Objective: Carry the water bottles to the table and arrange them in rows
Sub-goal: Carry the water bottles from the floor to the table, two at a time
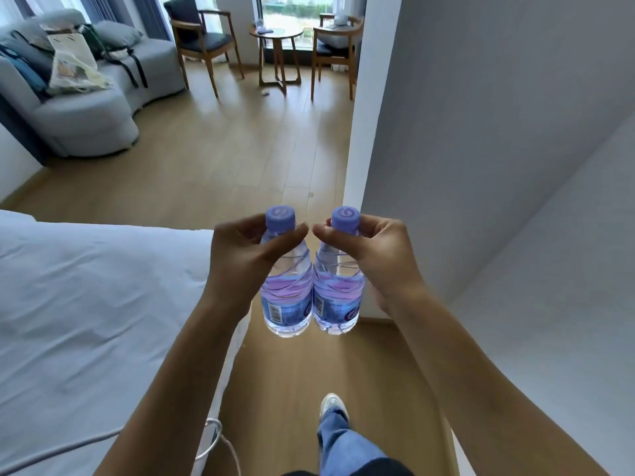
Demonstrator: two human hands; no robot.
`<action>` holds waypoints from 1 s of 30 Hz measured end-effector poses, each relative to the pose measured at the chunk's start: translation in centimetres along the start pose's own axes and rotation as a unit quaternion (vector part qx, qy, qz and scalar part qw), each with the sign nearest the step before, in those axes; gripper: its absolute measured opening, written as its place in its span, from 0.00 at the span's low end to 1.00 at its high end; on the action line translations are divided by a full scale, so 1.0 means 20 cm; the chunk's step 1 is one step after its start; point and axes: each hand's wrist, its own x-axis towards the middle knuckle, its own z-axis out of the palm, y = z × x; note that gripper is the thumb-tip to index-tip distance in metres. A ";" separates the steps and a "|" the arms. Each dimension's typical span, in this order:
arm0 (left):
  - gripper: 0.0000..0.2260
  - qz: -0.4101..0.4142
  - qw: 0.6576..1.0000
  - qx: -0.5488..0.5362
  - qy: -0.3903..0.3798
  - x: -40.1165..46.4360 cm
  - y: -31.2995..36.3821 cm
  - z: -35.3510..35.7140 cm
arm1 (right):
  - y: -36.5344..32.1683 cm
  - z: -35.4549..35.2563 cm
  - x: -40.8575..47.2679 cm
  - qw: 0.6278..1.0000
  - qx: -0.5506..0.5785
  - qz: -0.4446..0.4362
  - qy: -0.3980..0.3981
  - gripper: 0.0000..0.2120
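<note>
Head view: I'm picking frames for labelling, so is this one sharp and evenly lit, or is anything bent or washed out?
Head view: the two bottles and both hands, left and right, are sharp; the window is overexposed, with glare on the floor; the wide lens bends the wall and bed at the edges.

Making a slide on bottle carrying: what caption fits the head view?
Left hand and right hand each hold a bottle by the neck, walking toward the round table.

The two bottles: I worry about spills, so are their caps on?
Capped. The left bottle and right bottle each show a purple cap seated on the neck; tightness cannot be told.
</note>
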 end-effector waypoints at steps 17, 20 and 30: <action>0.08 -0.005 0.999 -0.020 0.030 1.60 -0.33 0.07 | 0.01 0.22 1.69 1.000 -0.009 -0.013 -0.022 0.06; 0.06 -0.010 0.999 -0.030 0.011 1.92 -0.41 0.03 | 0.04 0.31 1.96 0.999 -0.022 -0.024 -0.003 0.05; 0.07 -0.014 0.997 -0.009 -0.075 2.99 -0.61 -0.04 | 0.06 0.55 2.85 0.995 -0.021 -0.008 0.096 0.05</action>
